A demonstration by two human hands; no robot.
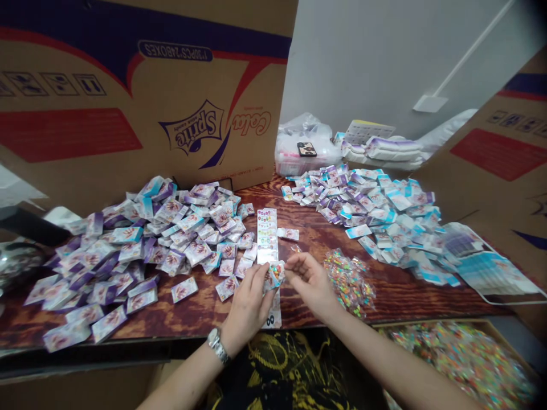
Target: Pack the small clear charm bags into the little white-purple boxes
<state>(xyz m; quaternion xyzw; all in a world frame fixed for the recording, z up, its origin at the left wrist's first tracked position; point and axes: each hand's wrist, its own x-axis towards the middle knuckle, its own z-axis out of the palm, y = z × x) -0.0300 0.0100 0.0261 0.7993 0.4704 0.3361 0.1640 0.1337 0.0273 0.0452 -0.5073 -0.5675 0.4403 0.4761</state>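
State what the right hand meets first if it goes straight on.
Most likely the small colourful packet in the left hand, just ahead of the right hand; depth is unclear, so they may already touch.

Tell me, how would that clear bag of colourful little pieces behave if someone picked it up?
The clear plastic bag would probably feel floppy, since it lies flat and lumpy on the wooden table. It is likely light for its size, being thin film around small pieces. Its glossy film may slip slightly in a hand, and the pieces would probably shift inside.

purple-and-white sachets (184, 289), reddish-brown wood-grain table (307, 239) (dark swirls), navy-and-red cardboard box (85, 102), black-and-gold shirt (282, 364)
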